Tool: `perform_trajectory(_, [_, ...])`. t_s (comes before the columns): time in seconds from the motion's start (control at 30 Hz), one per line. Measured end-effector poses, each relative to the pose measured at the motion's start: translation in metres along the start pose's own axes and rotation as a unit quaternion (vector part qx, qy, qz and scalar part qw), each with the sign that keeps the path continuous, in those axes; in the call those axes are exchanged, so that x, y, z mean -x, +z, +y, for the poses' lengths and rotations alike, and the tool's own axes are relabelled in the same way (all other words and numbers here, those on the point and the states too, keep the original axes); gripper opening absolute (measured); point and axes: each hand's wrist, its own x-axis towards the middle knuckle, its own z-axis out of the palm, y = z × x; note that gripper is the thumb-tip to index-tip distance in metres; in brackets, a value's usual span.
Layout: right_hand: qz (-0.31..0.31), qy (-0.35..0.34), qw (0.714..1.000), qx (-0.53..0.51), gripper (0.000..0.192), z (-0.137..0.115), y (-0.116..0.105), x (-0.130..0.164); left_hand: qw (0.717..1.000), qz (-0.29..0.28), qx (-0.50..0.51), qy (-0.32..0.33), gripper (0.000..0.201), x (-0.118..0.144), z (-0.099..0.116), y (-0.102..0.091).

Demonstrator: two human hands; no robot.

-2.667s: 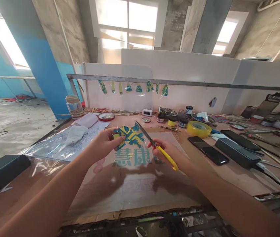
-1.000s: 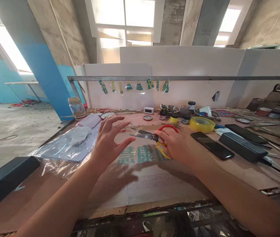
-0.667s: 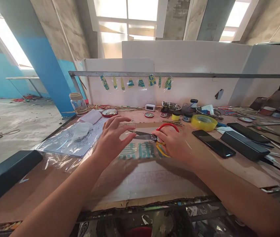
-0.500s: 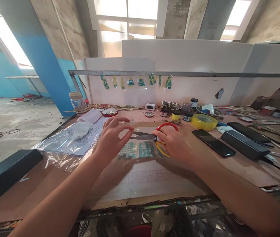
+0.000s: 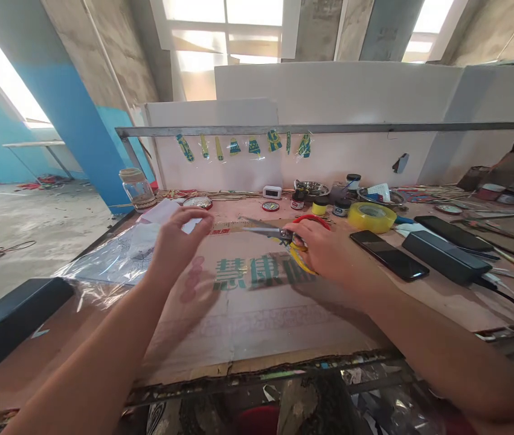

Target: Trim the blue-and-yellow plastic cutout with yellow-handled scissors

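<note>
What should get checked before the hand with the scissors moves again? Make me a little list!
1. Grip on the red-handled metal scissors: the right hand is closed over the handles. Ok.
2. Blades shut: they look closed, pointing left. Ok.
3. Left hand away from the blade tip: it hovers apart, to the left. Ok.
4. Left hand free: it looks blurred, fingers loosely curled, nothing seen in it. Cannot tell.
5. Yellow-handled scissors: partly under the right hand, so they might get knocked. Not ok.
6. Room on the brown cardboard sheet: bare in front of both hands; the yellow tape roll and black phone sit off to the right. Ok.
</note>
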Motion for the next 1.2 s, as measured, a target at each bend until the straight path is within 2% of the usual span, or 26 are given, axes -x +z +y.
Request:
perform_trajectory(0.03, [0.019, 0.031, 0.999, -0.035, 0.046, 0.005, 0.005, -0.001, 0.996, -0.042, -0.051, 0.051, 0.016, 0.002, -0.003, 0.004])
perform_trajectory(0.1, [0.055, 0.080, 0.992, -0.084, 0.048, 0.014, 0.017, -0.001, 0.971, -0.129, -0.147, 0.140, 0.016, 0.010, -0.009, 0.016])
perform_trajectory(0.13, [0.069, 0.088, 0.990, -0.091, 0.048, 0.018, 0.022, -0.002, 0.954, -0.174, -0.180, 0.167, 0.015, 0.015, -0.012, 0.023])
perform_trajectory(0.2, [0.085, 0.073, 0.990, -0.083, 0.048, 0.024, 0.030, -0.001, 0.928, -0.225, -0.217, 0.202, 0.016, 0.024, -0.016, 0.035])
perform_trajectory(0.33, [0.096, 0.052, 0.990, -0.088, 0.046, 0.022, 0.030, 0.000, 0.907, -0.277, -0.239, 0.206, 0.017, 0.030, -0.019, 0.045])
perform_trajectory(0.43, [0.107, 0.070, 0.984, -0.128, 0.045, 0.014, 0.023, 0.000, 0.899, -0.328, -0.229, 0.177, 0.017, 0.030, -0.018, 0.042])
perform_trajectory(0.5, [0.112, 0.089, 0.976, -0.163, 0.043, 0.011, 0.020, -0.001, 0.897, -0.352, -0.213, 0.159, 0.025, 0.030, -0.019, 0.040])
perform_trajectory(0.6, [0.111, 0.137, 0.946, -0.272, 0.040, 0.011, 0.023, -0.002, 0.904, -0.356, -0.196, 0.134, 0.030, 0.031, -0.023, 0.039])
perform_trajectory(0.73, [0.114, 0.178, 0.873, -0.440, 0.038, 0.016, 0.033, -0.006, 0.922, -0.329, -0.177, 0.104, 0.038, 0.033, -0.028, 0.042])
perform_trajectory(0.87, [0.082, 0.217, 0.830, -0.508, 0.040, 0.013, 0.032, -0.011, 0.920, -0.331, -0.182, 0.106, 0.046, 0.034, -0.028, 0.042])
perform_trajectory(0.93, [0.081, 0.218, 0.828, -0.511, 0.039, 0.008, 0.030, -0.011, 0.918, -0.333, -0.192, 0.102, 0.058, 0.034, -0.028, 0.041])
perform_trajectory(1.0, [0.085, 0.202, 0.843, -0.491, 0.038, 0.004, 0.030, -0.010, 0.916, -0.333, -0.201, 0.098, 0.066, 0.034, -0.028, 0.041])
perform_trajectory(1.1, [0.079, 0.177, 0.866, -0.460, 0.035, 0.002, 0.031, -0.006, 0.917, -0.321, -0.211, 0.104, 0.055, 0.033, -0.030, 0.041])
perform_trajectory(1.2, [0.085, 0.174, 0.884, -0.426, 0.033, 0.002, 0.030, -0.003, 0.928, -0.287, -0.204, 0.121, 0.041, 0.029, -0.031, 0.041])
